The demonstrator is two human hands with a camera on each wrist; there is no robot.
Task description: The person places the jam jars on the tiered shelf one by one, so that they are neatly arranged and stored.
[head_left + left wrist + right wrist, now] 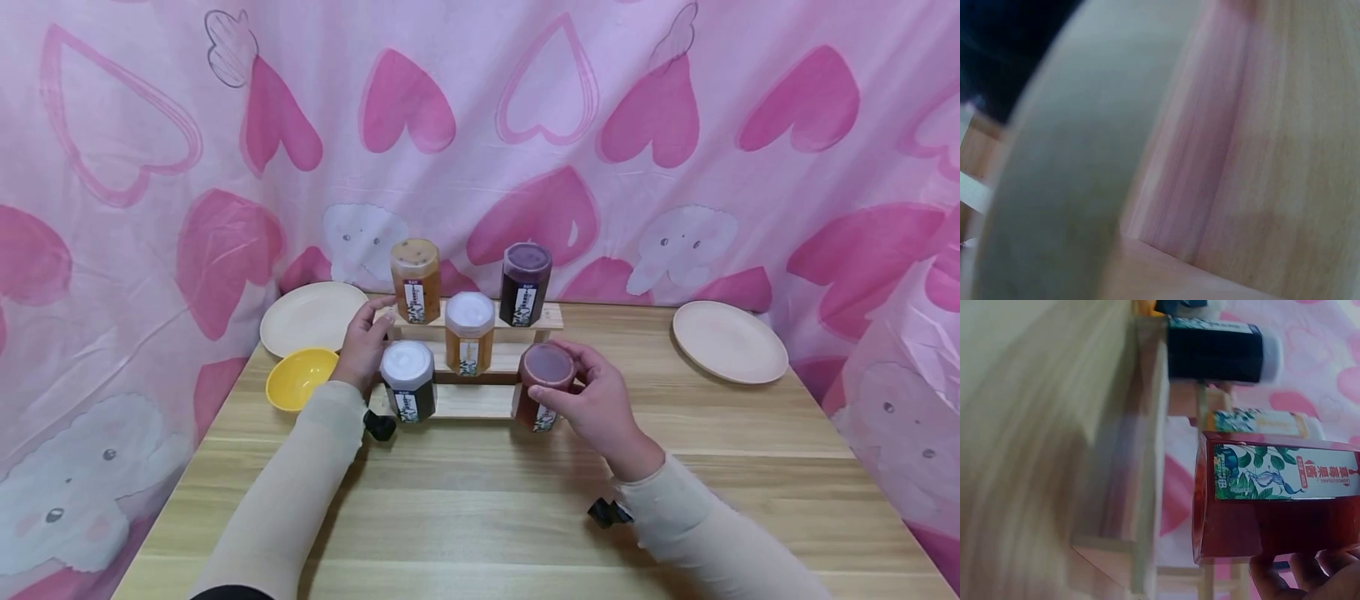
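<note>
My right hand (600, 400) grips a red jam jar (1285, 519) by its sides, thumb in front and fingers behind. In the right wrist view its base hangs a little above the lowest step of the wooden stepped rack (476, 400). At the rack's left end, my left hand (365, 342) pinches the top step between thumb and forefinger. Near it stand an orange jar (418, 283) on the top step and a dark white-lidded jar (409, 383) on the bottom step. A purple jar (526, 283) and an amber white-lidded jar (470, 333) stand on the rack too.
A yellow bowl (288, 379) sits left of the rack, in front of a beige plate (300, 308). Another beige plate (731, 342) lies at the right. Pink heart-patterned curtain (480, 108) surrounds the back and sides of the wooden table (480, 517).
</note>
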